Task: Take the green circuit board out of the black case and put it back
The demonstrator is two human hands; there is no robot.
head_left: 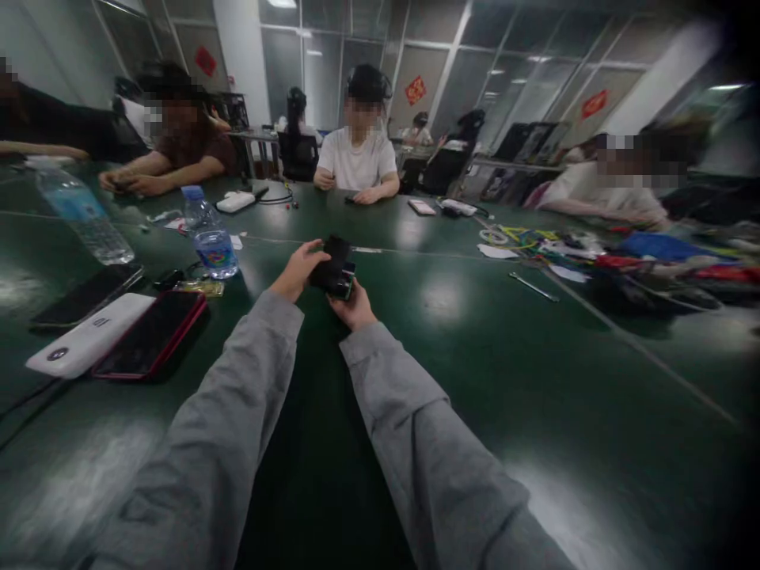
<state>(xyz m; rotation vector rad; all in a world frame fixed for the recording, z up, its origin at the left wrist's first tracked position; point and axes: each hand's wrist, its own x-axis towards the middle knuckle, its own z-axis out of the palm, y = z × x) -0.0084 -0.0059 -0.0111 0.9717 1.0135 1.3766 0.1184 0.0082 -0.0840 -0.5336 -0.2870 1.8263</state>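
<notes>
Both my hands are on a small black box-like object [330, 275] above the dark green table. A flat dark panel stands up from its far side, and a light-edged part with a bit of green shows near its right end. I cannot make out its exact kind. My left hand [302, 269] grips its left side, with thumb and fingers bent around the panel's edge. From below and the right, my right hand [356, 307] supports it, its fingers partly hidden beneath. Grey sleeves cover both forearms.
To the left are a red-cased phone [153, 336], a white power bank [89, 336], a dark phone [89, 297] and two water bottles [217, 245]. A metal tool [533, 286] and a cable pile [629, 261] lie right. A person [356, 158] sits opposite; others sit around.
</notes>
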